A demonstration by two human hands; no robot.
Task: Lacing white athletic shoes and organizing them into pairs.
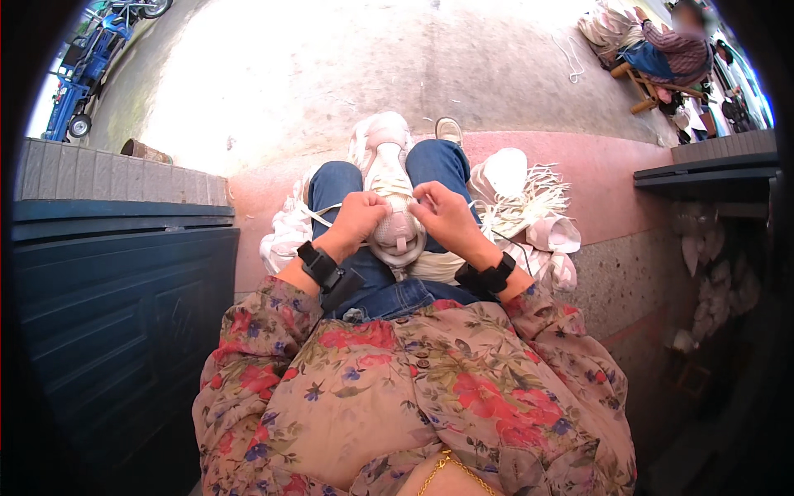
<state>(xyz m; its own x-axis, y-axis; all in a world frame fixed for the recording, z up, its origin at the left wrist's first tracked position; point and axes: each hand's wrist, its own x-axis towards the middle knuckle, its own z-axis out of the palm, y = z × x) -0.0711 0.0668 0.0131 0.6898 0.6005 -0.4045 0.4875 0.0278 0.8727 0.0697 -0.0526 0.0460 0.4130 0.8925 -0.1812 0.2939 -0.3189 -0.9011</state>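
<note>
A white and pale pink sneaker [397, 231] lies between my thighs, its heel end with a pull loop towards me. White shoelace [318, 217] runs out across my left knee from beside my left hand. On the left of the shoe opening, my left hand [361, 218] is closed, thumb and fingertips pinching the lace. My right hand [447, 218] is closed in a pinch on the shoe's other side, also at the lacing; the bit of lace in its fingertips is mostly hidden. Both hands are close together over the tongue. Another pale shoe part [380, 136] shows beyond it.
Right of my knee lie a bundle of white laces [538, 194] and pale shoe uppers [554, 236]. More pale pieces [281, 240] are at my left. Dark blue panels [124, 298] flank me. A person [674, 50] sits far right; a blue three-wheeler [87, 70] stands far left.
</note>
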